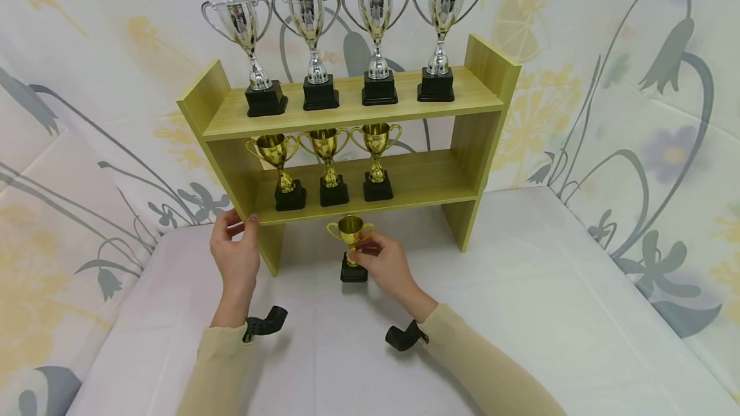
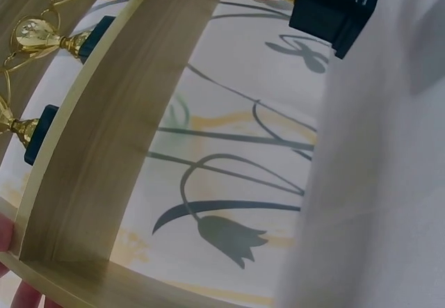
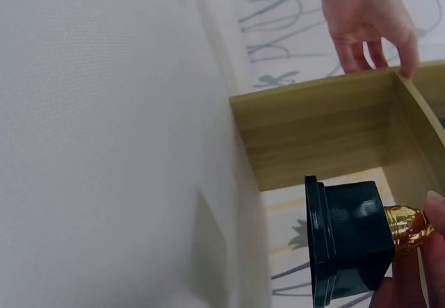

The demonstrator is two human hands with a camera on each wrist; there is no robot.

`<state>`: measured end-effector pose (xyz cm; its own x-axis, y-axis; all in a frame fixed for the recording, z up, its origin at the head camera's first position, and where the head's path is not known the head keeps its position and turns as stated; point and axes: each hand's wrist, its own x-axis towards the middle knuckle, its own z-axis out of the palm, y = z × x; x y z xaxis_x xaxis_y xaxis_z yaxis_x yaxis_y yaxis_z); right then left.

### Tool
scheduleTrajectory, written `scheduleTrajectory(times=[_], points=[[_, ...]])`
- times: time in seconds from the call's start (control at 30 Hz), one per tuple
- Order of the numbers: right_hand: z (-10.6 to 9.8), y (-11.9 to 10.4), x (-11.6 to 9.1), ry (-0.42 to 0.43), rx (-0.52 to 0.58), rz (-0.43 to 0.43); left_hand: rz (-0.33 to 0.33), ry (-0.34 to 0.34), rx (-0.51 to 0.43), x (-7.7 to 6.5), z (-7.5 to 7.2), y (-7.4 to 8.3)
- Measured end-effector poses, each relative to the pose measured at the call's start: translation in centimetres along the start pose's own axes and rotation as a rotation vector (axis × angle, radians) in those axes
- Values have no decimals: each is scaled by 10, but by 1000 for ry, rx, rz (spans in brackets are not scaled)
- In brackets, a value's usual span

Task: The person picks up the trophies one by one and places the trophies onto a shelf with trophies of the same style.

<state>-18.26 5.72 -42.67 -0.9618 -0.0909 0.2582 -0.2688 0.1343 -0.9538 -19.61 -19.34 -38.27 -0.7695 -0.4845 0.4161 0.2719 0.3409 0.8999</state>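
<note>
My right hand [image 1: 386, 264] pinches the stem of a small gold trophy cup [image 1: 351, 230] with a black base [image 3: 354, 231]. The cup is upright in front of the shelf's lower opening, its base seemingly just off the table. With the thumb at the front, my left hand [image 1: 237, 255] grips the left side panel of a two-tier wooden shelf [image 1: 370, 210] where the lower board meets it. Three gold trophies [image 1: 325, 146] stand on that lower board, towards its left. On the upper board is a row of several larger silver trophies [image 1: 377, 15] with black bases.
A white cloth covers the table [image 1: 549, 287] under the shelf. Behind it hangs a flower-patterned backdrop [image 1: 642, 82]. The shelf's right side panel [image 1: 485, 140] stands on the table, and bare board [image 1: 433, 175] lies right of the gold trophies.
</note>
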Motion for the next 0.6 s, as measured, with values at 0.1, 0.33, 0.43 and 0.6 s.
scheduleTrajectory(times=[0.1,0.33,0.43,0.6], points=[[-2,-1,0,6,-2,-1,3,1,-2,0,0,-1],[-5,-3,1,12,1,-3,11,11,7,1,1,-5],[-8,-4,1,14,11,4,6,12,12,1,2,-5],[-11,-8,0,17,10,15,-7,11,3,1,2,-4]])
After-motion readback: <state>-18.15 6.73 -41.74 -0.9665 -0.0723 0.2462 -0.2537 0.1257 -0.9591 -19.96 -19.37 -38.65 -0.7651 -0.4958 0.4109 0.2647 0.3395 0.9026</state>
